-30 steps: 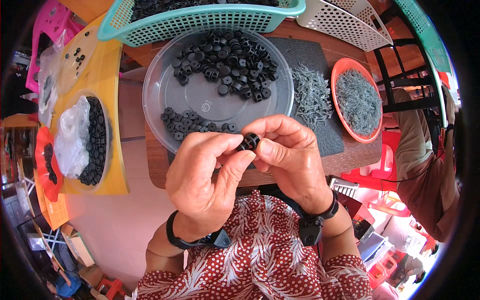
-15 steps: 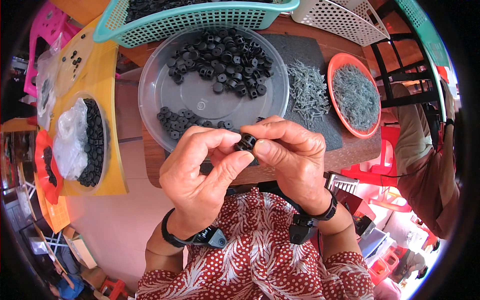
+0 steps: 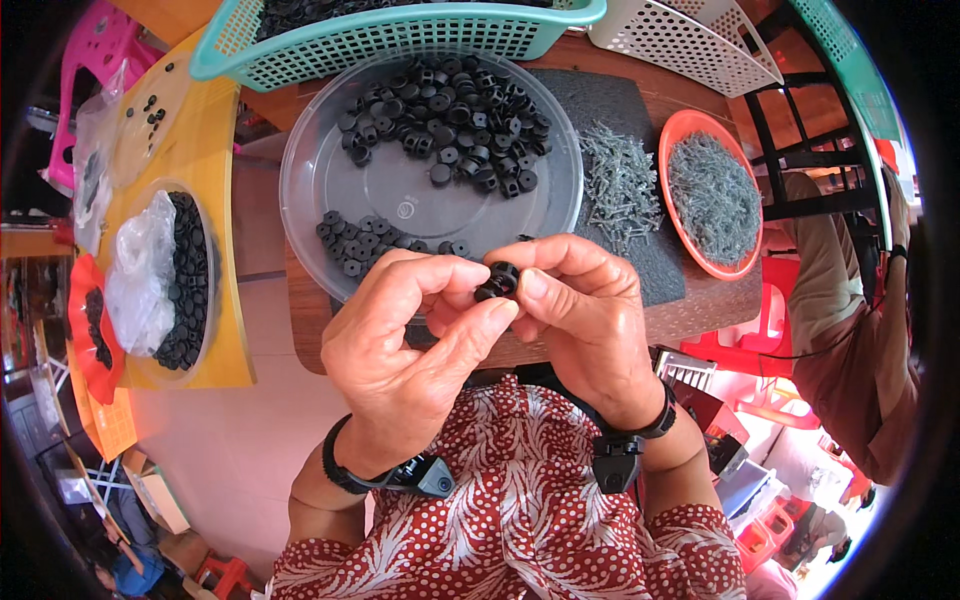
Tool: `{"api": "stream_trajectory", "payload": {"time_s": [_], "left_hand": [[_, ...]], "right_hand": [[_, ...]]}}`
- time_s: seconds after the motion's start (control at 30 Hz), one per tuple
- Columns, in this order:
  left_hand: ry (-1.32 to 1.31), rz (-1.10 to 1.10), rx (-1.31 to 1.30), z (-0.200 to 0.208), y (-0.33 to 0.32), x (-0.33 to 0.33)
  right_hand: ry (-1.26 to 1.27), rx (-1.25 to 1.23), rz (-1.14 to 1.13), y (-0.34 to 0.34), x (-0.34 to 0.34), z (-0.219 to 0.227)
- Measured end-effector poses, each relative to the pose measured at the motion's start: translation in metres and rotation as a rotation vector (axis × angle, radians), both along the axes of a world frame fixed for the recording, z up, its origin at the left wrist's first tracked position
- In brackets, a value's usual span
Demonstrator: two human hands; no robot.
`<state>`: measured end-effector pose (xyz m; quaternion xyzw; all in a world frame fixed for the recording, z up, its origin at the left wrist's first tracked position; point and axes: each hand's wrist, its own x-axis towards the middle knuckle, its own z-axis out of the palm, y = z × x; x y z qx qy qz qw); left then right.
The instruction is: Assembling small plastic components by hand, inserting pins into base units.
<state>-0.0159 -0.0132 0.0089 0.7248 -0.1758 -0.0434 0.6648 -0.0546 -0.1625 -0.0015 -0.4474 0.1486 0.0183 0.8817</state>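
Between my two hands, just past the near edge of the table, is a small round black plastic part (image 3: 497, 282) with openings in its side. My left hand (image 3: 405, 350) pinches it from the left with thumb and forefinger. From the right, my right hand (image 3: 590, 325) grips the same part, its thumb pressed against the side. Right behind the hands stands a large clear round tub (image 3: 310, 215). A heap of black plastic parts (image 3: 445, 120) fills its far side, and flatter black discs (image 3: 360, 240) lie in its near left.
Metal screws (image 3: 620, 180) lie piled on a dark mat (image 3: 575, 95), beside an orange bowl (image 3: 672, 225) of similar screws. A teal basket (image 3: 400, 50) and a white basket (image 3: 680, 45) stand behind. Left, a yellow table (image 3: 230, 300) bears more black parts. A person's leg (image 3: 850, 330) shows at right.
The black part has turned between my fingers and shifted slightly right. My right thumb has moved up onto its side; both hands still hold it.
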Motion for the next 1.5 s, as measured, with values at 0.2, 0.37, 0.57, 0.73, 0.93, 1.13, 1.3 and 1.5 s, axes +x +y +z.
{"api": "stream_trajectory", "payload": {"time_s": [0.2, 0.37, 0.57, 0.73, 0.93, 1.13, 1.3, 1.5], "left_hand": [[0.077, -0.005, -0.038, -0.002, 0.001, -0.001], [0.143, -0.014, -0.077, -0.005, 0.003, 0.000], [0.242, -0.033, -0.152, 0.000, 0.000, 0.001], [0.288, -0.051, -0.202, 0.001, -0.002, 0.001], [0.276, -0.047, -0.180, -0.003, -0.004, 0.000], [0.245, -0.046, -0.159, -0.007, -0.004, 0.000], [0.299, -0.058, -0.183, -0.001, -0.006, -0.002], [0.397, -0.103, -0.225, -0.002, -0.004, -0.001]], "right_hand": [[-0.015, -0.015, -0.029, 0.002, -0.001, -0.004], [-0.046, -0.095, -0.037, 0.003, -0.001, -0.005], [-0.088, -0.203, -0.045, 0.000, -0.005, -0.001], [-0.098, -0.218, -0.032, -0.003, -0.006, -0.001], [-0.115, -0.211, -0.040, -0.003, -0.005, -0.003], [-0.166, -0.208, -0.028, -0.004, -0.004, -0.004], [-0.158, -0.216, -0.019, -0.005, -0.006, -0.005], [-0.258, -0.348, -0.021, -0.007, -0.007, -0.006]]}}
